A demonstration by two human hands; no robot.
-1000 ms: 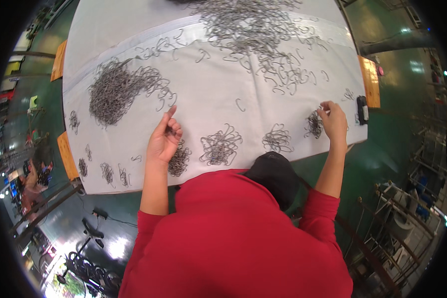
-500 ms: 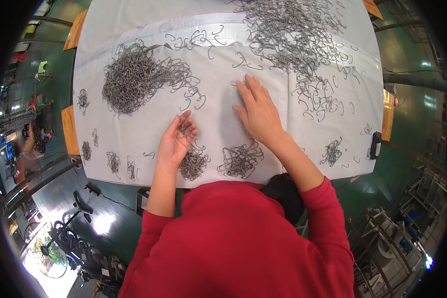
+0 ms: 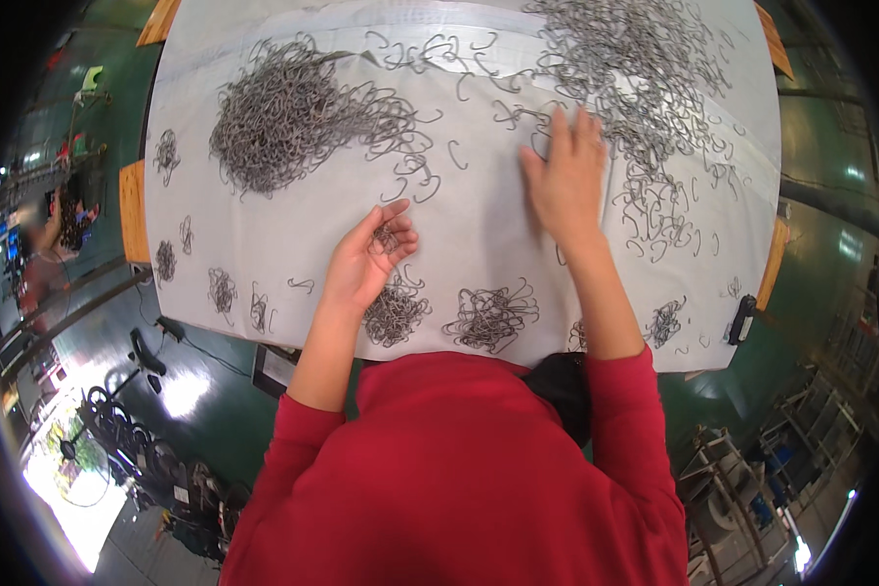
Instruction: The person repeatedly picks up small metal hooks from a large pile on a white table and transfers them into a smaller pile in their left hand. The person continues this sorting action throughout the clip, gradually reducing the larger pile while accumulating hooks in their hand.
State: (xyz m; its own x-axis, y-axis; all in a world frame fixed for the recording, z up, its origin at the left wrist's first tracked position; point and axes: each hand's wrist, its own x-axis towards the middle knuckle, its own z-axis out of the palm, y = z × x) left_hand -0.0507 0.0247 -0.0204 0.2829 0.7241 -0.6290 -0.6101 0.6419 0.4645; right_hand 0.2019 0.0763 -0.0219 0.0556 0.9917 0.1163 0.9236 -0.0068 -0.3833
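Taking twelve o'clock as the far side of the white-sheeted worktop (image 3: pixel 264 225), small clusters of dark-grey, hook-shaped metal wires (image 3: pixel 222 290) lie apart between eight and nine. A dense, rounded heap of similar hooks (image 3: pixel 273 122) sits at ten. The left hand (image 3: pixel 361 264), palm up near seven, has its fingers loosely curled around a few hooks (image 3: pixel 386 239). Two compact piles (image 3: pixel 491 317) lie around six, another is partly hidden by the right forearm, and a smaller one (image 3: pixel 666 322) is near half past four. The right hand (image 3: pixel 568 181), palm down toward three, has its fingers extended beside loose hooks; I cannot tell whether they grip any. A broad scatter (image 3: pixel 635 68) spreads around one.

The small piles look set apart already; the two large masses seem undivided. The near piles sit close to the six o'clock edge, a black, oblong device (image 3: pixel 741 320) nears the edge at four, and pale sheet shows between the hands.
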